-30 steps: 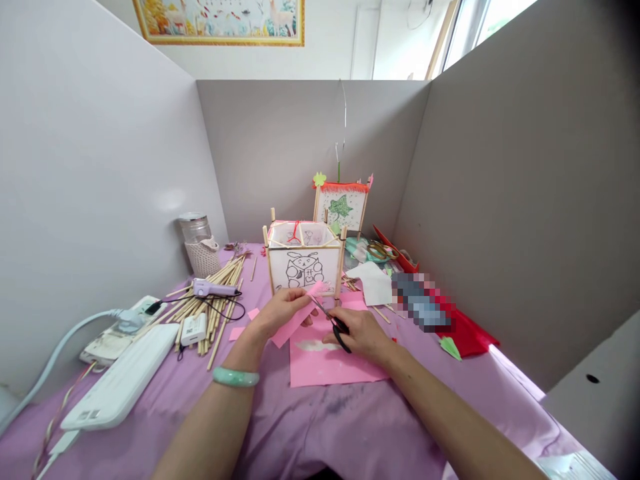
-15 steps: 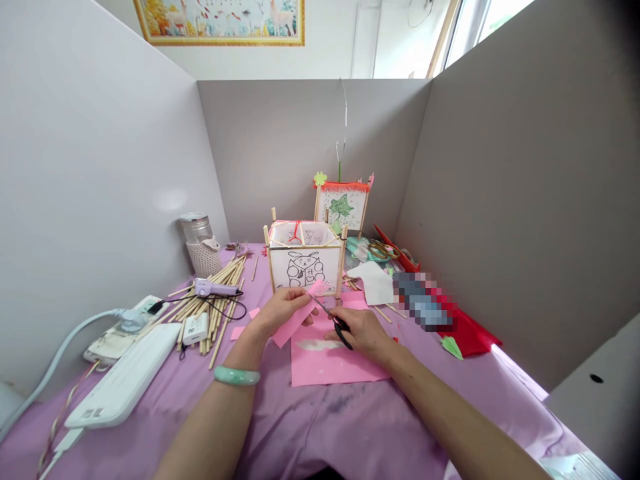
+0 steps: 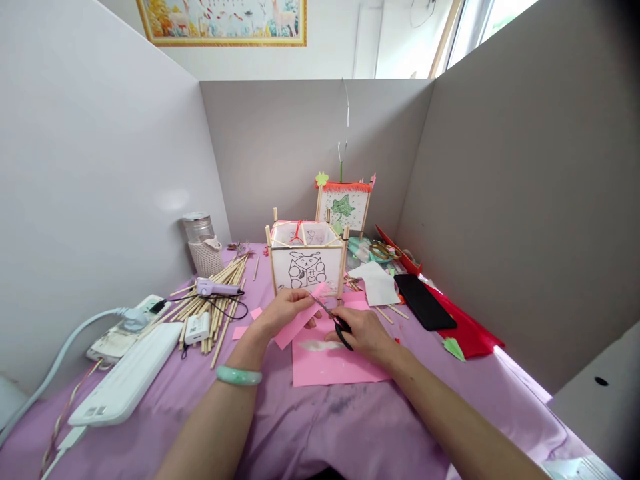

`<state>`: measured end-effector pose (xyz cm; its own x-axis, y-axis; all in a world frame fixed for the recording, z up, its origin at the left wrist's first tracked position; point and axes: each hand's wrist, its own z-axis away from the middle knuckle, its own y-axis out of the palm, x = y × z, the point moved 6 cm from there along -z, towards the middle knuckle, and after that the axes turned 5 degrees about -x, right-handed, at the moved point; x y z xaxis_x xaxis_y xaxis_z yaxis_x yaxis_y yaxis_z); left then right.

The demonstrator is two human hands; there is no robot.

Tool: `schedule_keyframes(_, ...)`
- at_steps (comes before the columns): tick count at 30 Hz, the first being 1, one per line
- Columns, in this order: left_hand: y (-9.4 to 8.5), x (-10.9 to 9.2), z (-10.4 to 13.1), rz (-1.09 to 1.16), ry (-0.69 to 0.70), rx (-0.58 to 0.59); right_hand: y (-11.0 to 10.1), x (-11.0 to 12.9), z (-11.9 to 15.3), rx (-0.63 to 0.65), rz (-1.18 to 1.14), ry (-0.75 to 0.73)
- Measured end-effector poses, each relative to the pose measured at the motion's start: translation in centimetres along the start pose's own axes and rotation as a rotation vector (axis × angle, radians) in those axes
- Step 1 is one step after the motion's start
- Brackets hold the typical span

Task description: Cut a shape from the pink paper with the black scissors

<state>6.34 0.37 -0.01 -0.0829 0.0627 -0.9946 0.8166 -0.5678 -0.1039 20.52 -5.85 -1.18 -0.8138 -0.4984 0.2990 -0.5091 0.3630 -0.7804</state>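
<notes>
Pinching pink strip (image 3: 294, 327), slanted lengthwise toward and just in front of paper-sided box (image 3: 307, 268), with left hand (image 3: 285, 312); grasping black-handled scissors (image 3: 341, 327) with right hand (image 3: 364, 333), aimed at strip's box-side end.

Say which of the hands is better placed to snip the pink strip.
Probably the right hand: it holds the scissors, blades at the pink strip, which the left hand grips.

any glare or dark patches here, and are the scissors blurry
Head view: the window is washed out, and a soft bright patch sits on the left wall panel; head view, top right corner: dark and blurry; head view, centre: the scissors look readable, though their blade tips are too small to judge.
</notes>
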Motion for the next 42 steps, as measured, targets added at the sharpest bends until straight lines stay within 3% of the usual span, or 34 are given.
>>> schedule_keyframes(10, 0.57, 0.39, -0.06, -0.004, 0.000, 0.067, 0.22, 0.26, -0.01, 0.012, -0.012, -0.004)
schedule_keyframes(42, 0.27, 0.31, -0.06, -0.020, -0.008, 0.044, 0.20, -0.10, -0.05, 0.008, -0.004, 0.010)
